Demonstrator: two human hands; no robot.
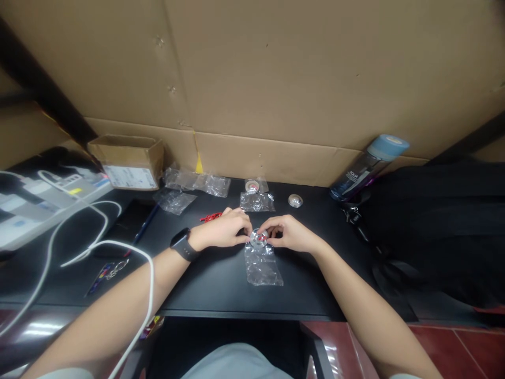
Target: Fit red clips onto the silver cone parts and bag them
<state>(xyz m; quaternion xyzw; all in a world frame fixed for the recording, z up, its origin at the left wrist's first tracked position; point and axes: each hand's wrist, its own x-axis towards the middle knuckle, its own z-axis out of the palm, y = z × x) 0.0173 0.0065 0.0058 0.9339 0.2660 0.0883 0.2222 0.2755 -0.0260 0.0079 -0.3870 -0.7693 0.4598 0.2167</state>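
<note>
On a black desk (221, 284), my left hand (224, 229) and my right hand (288, 234) meet over a small round silver part with red marks (258, 238). Both hands pinch it from either side, fingers closed. It rests at the mouth of a clear plastic bag (262, 266) that lies flat toward me. My left wrist carries a black watch (183, 245). A red piece (211, 216) lies just behind my left hand.
More clear bags (197, 182) and a bagged round part (256, 200) lie at the back, beside a loose silver disc (295, 200). A cardboard box (128, 160), white cables (98, 242), a blue-capped bottle (369, 168) and a black bag (434, 226) flank the desk; cardboard stands behind.
</note>
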